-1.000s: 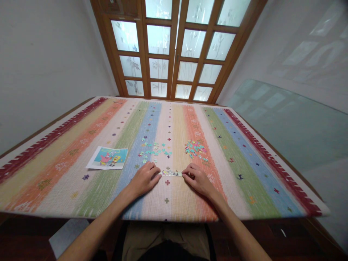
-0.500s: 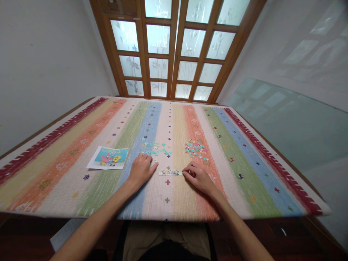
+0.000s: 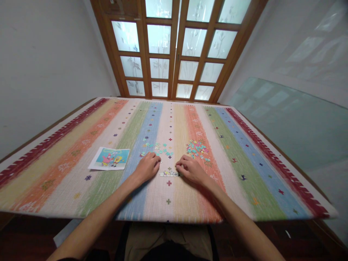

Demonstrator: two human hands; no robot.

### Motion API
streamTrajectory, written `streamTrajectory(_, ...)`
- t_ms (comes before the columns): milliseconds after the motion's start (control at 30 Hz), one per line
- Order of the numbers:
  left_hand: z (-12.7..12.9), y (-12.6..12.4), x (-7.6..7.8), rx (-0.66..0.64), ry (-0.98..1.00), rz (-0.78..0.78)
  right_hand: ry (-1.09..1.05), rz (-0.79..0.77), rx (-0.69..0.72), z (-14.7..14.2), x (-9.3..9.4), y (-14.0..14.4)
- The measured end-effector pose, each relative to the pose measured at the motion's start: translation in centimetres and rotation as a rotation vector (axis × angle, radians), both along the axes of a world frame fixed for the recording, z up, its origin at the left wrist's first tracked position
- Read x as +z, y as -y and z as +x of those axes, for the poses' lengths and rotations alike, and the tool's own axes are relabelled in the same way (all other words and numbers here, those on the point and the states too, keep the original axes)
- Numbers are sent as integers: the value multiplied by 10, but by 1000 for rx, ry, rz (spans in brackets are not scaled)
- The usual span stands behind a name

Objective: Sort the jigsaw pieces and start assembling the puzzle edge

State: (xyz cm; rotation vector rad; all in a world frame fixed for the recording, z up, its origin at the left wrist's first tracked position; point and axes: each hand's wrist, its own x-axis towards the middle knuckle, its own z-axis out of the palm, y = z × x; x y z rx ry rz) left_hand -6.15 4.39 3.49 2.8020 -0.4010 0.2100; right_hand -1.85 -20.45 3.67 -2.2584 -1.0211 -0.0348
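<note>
My left hand is closed, with a small pale puzzle piece at its thumb and fingertips. It is just left of and above a short joined strip of puzzle pieces. My right hand is closed in a pinch over the strip's right end and hides that end. What its fingertips hold, if anything, is too small to make out. Beyond the left hand lie loose turquoise puzzle pieces. Past the right hand sits a denser pile of turquoise, pink and yellow puzzle pieces.
A printed picture of two cartoon figures lies to the left. The table wears a striped tablecloth, its near edge in front of my lap. Behind are wooden glazed doors; a glass panel leans at the right wall.
My left hand has moved slightly right and its fingers have closed at a small piece. The right hand has shifted left, from the strip's right end to just above it.
</note>
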Motion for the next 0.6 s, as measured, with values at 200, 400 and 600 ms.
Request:
streamTrajectory(200,-5,0,1,97,86,3,154,-221,86,14,6,-22)
streamTrajectory(400,-9,8,4,173,122,57,261,-327,100,24,6,-31)
streamTrajectory(600,-5,17,3,153,62,77,277,-396,91,23,7,-32)
